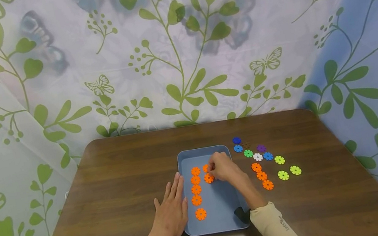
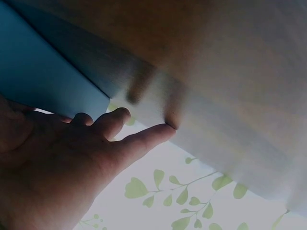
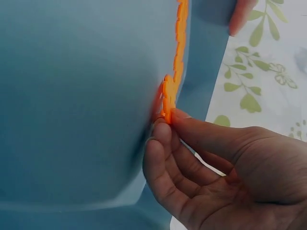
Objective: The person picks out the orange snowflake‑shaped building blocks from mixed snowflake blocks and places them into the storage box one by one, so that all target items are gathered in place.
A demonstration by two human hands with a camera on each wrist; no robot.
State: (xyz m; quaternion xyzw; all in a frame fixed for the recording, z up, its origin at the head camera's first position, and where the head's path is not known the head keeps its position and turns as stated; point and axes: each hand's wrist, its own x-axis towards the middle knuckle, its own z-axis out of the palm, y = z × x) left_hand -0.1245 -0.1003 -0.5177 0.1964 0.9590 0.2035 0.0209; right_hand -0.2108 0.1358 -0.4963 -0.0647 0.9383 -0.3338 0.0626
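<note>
A blue-grey tray (image 1: 228,212) lies on the table, with a column of several orange flower-shaped discs (image 1: 196,189) along its left side. To the right of that column, my right hand (image 1: 225,166) reaches over the tray. Its thumb and fingertips pinch an orange flower-shaped disc (image 3: 169,93) low over the tray floor, as the right wrist view shows. Another orange disc (image 1: 209,178) lies close by these fingers. My left hand (image 1: 170,212) rests at the tray's left rim with its fingers stretched out; the left wrist view shows this hand (image 2: 72,158) beside the tray wall (image 2: 53,72).
Right of the tray, more orange discs (image 1: 261,175) lie in a short row on the wooden table (image 1: 120,180). Near them are yellow-green discs (image 1: 283,175), a white disc (image 1: 258,157), a green disc (image 1: 248,153) and blue discs (image 1: 238,148). A patterned cloth (image 1: 177,52) hangs behind.
</note>
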